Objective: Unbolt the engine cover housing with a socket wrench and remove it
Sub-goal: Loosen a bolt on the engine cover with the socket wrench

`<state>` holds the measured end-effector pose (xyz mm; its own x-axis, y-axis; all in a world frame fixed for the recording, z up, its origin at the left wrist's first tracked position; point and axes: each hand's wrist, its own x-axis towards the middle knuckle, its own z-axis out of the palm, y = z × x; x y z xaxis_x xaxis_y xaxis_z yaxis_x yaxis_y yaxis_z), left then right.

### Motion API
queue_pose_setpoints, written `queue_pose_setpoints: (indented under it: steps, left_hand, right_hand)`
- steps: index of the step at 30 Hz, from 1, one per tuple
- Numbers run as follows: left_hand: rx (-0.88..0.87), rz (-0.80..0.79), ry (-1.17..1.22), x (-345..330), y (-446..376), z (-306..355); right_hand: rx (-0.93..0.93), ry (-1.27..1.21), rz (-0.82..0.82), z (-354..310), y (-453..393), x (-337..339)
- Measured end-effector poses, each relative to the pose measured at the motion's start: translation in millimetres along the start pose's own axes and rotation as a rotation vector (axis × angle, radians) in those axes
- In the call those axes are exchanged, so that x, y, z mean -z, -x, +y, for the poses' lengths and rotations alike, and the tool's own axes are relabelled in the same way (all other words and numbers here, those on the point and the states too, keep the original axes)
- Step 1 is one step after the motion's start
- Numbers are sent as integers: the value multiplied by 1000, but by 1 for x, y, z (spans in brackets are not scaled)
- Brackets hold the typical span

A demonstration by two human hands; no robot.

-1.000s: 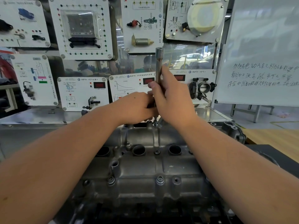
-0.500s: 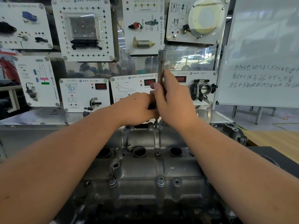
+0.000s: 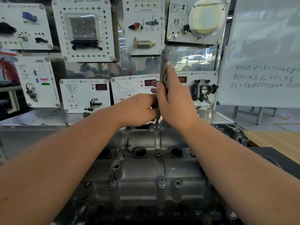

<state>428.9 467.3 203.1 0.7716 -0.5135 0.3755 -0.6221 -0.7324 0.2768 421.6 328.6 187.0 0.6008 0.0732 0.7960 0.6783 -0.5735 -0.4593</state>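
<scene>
While the right hand [image 3: 174, 101] curls its fingers and thumb round the upright shaft of the socket wrench [image 3: 163, 67], the left hand [image 3: 139, 109] closes on the tool just below and beside that grip, though what its fingers clasp there is hidden. Directly beneath the grip, the wrench's lower end meets a bolt [image 3: 156, 126] at the far edge of the engine cover housing [image 3: 146, 174], which spreads out toward the person.
</scene>
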Motion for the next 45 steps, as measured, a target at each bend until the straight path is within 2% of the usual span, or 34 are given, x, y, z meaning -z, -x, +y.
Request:
queue_pose_setpoints:
  steps: [2,7,10,15,21,29,39,45]
  left_hand:
    - [-2,-26,10,2,0,0]
    - [8,29,-22,5,1,1]
    - [7,49,-9,3,-1,0]
    - [5,-17,49,3,-1,-2]
    - [-8,24,45,4,-1,-1]
    - [-32,3,112,4,-3,-5]
    - [-44,68,84,3,-2,-3]
    - [-34,11,84,3,-4,-5]
  right_hand:
    - [16,-4,11,-1,2,0]
    - [79,27,77,-3,0,2]
    - [100,46,43,-4,1,2]
    - [33,-33,18,-3,3,1]
    - [70,-3,86,-4,1,1]
    - [38,-4,48,-3,2,2]
    - [55,21,66,-2,0,2]
    - [37,-24,30,-3,3,1]
